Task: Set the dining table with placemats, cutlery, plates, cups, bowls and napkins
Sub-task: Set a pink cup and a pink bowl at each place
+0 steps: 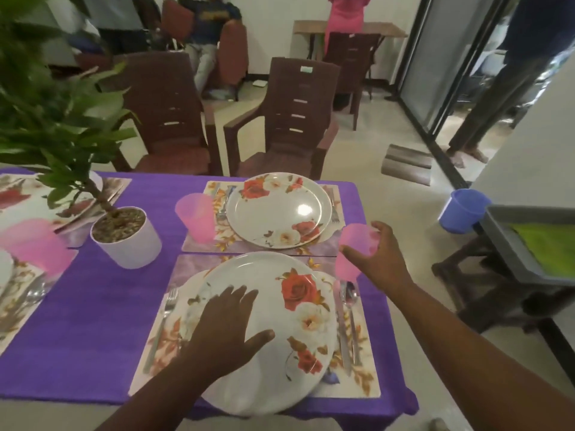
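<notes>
My left hand [228, 326] lies flat with spread fingers on a rose-patterned plate [298, 309] that sits on the near floral placemat [364, 371]. A fork [163, 321] lies left of the plate; a knife [341, 325] and a spoon [351, 301] lie to its right. My right hand [375, 255] grips a pink cup [354, 244] at the placemat's far right corner. Across the table, a second placemat [211, 241] carries another flowered plate [278, 209], cutlery and a pink cup [196, 217].
A potted plant in a white pot [126, 236] stands mid-table on the purple cloth [96, 312]. More pink cups [34, 244] and settings sit at the left. Brown chairs [287, 119] face the far side. A grey tray [529, 244] and blue bucket [462, 209] are on the right.
</notes>
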